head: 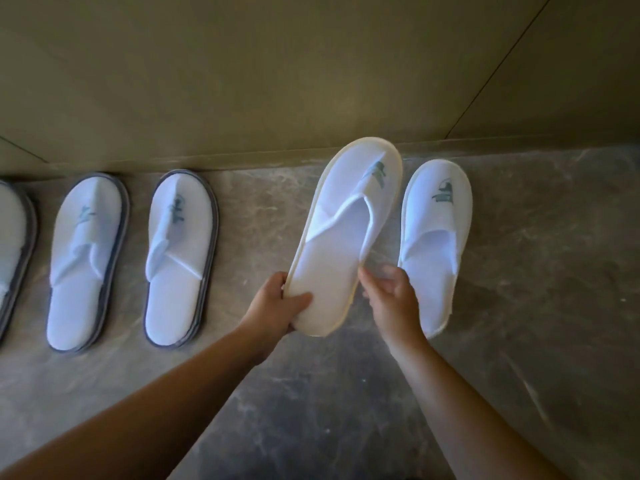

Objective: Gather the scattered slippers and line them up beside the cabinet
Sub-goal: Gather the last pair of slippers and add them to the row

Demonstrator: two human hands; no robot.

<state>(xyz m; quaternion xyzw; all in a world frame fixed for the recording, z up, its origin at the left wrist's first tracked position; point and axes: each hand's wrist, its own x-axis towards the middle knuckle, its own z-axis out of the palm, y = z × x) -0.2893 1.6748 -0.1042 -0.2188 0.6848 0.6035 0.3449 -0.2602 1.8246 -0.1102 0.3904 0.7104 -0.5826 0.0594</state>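
Note:
A white slipper with a cream rim (pixel 343 237) hangs tilted above the floor, toe toward the cabinet. My left hand (pixel 277 303) grips its heel, thumb on the insole. My right hand (pixel 391 289) touches its right edge with the fingertips, fingers apart. A matching cream-rimmed slipper (pixel 436 237) lies on the floor just to the right, toe at the cabinet. Further left lie two grey-rimmed white slippers (pixel 86 261) (pixel 180 254), and part of a third (pixel 14 244) shows at the frame's left edge.
The olive cabinet front (pixel 277 81) runs across the top, its base meeting the grey marbled floor (pixel 346 393). A floor gap lies between the grey-rimmed pair and the held slipper. More bare floor extends to the right.

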